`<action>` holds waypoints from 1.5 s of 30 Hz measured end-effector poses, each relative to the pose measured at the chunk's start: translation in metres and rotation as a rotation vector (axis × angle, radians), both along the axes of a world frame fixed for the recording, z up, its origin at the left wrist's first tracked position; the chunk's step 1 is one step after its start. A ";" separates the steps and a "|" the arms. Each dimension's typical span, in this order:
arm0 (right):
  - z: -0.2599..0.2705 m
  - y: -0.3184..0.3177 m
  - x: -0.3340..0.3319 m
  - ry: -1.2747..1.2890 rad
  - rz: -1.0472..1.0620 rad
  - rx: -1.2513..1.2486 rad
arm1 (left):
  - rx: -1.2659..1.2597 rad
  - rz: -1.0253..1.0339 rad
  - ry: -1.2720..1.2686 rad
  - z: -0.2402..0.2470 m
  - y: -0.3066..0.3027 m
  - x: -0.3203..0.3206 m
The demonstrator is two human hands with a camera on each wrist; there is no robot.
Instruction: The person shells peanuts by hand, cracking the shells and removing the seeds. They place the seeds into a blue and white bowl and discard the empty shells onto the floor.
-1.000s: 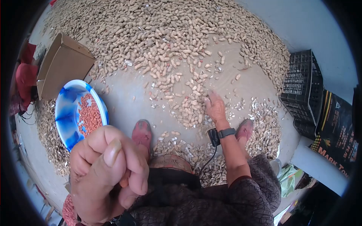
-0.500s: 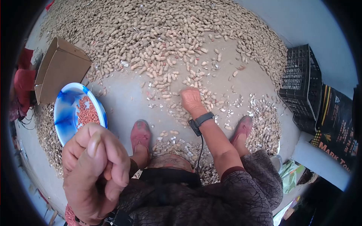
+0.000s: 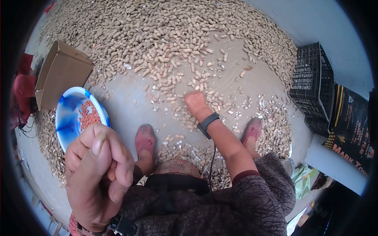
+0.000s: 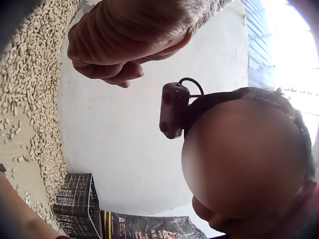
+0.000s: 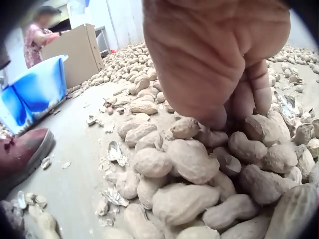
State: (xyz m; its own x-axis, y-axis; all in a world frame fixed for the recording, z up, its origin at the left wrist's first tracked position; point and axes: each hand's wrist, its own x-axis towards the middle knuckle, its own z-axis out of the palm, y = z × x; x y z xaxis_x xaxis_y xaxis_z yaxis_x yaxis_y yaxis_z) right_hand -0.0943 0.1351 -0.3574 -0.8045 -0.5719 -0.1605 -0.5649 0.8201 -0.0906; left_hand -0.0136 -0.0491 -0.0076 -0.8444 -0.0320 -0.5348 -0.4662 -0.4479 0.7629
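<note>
My left hand (image 3: 94, 169) is raised close to the head camera, its fingers curled in and the thumb against them. A reddish peanut kernel (image 3: 112, 171) shows in the gap between the fingers, gripped there. In the head view, my right hand (image 3: 197, 104) is down at a small heap of unshelled peanuts (image 3: 187, 118) on the floor between the feet. Seen from the right wrist, its fingers (image 5: 241, 102) point down into the peanuts (image 5: 184, 204); the fingertips are hidden, so I cannot tell whether they grip one.
A blue-and-white basin (image 3: 65, 124) with shelled red kernels (image 3: 89, 117) stands left, near a cardboard box (image 3: 65, 72). A large peanut pile (image 3: 157, 31) spreads across the back. Empty shells (image 3: 189, 155) lie around the shoes (image 3: 145, 137). Black crates (image 3: 311, 78) stand right. Another person (image 5: 40, 37) is beyond the box.
My right hand has moved left across the small heap, its fingers going from spread to drawn in. The raised left hand has shifted slightly left and down, still holding the kernel.
</note>
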 end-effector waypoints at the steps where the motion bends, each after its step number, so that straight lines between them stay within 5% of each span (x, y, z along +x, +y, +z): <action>1: 0.001 -0.001 0.000 -0.016 -0.009 0.066 | 0.014 0.013 0.021 -0.001 0.002 0.001; 8: 0.003 0.004 0.000 -0.044 0.030 0.037 | 0.106 0.018 0.101 -0.010 0.002 0.003; 12: 0.034 0.023 -0.017 -0.191 -0.547 -0.482 | 0.124 -0.036 0.014 -0.011 -0.004 0.001; 14: 0.070 0.032 -0.029 -0.242 -0.583 -0.987 | 0.109 -0.031 -0.011 -0.014 -0.001 -0.001; 16: 0.155 0.022 -0.025 -0.410 -0.529 -1.366 | 0.047 -0.060 -0.084 -0.017 0.003 -0.003; 20: 0.254 -0.012 0.003 -0.301 -0.023 -1.483 | 0.059 -0.116 -0.179 -0.032 0.009 -0.005; 24: 0.282 -0.023 0.019 -0.162 0.319 -1.205 | 0.248 -0.081 -0.169 -0.034 0.012 -0.005; 26: 0.269 -0.015 0.019 -0.105 0.073 -1.436 | 0.228 -0.132 -0.176 -0.029 0.013 -0.003; 28: 0.254 0.003 0.017 -0.282 -0.311 -1.340 | 0.234 -0.129 -0.127 -0.027 0.013 0.001; 30: 0.208 0.026 0.009 -0.569 -0.425 -1.093 | 0.239 -0.138 -0.074 -0.025 0.014 0.003; 32: 0.152 0.040 0.018 -0.856 -0.440 -0.853 | 0.224 -0.158 -0.040 -0.022 0.014 0.003; 36: 0.028 0.062 0.058 -0.959 -0.427 -0.569 | 0.182 -0.157 -0.027 -0.023 0.018 0.004; 39: 0.019 0.055 0.079 -0.619 -0.488 -0.450 | 0.143 -0.168 -0.058 -0.022 0.021 0.002; 45: 0.020 0.072 0.044 -0.597 -0.621 -0.460 | 0.098 -0.177 -0.031 -0.026 0.023 -0.002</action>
State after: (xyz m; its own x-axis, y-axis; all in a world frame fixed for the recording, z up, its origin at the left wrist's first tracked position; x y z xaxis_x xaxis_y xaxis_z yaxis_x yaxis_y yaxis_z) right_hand -0.0498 0.2075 -0.3373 -0.8425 -0.1825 -0.5068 0.1987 0.7692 -0.6073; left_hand -0.0152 -0.0256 -0.0339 -0.8155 0.1691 -0.5535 -0.5666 -0.4284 0.7039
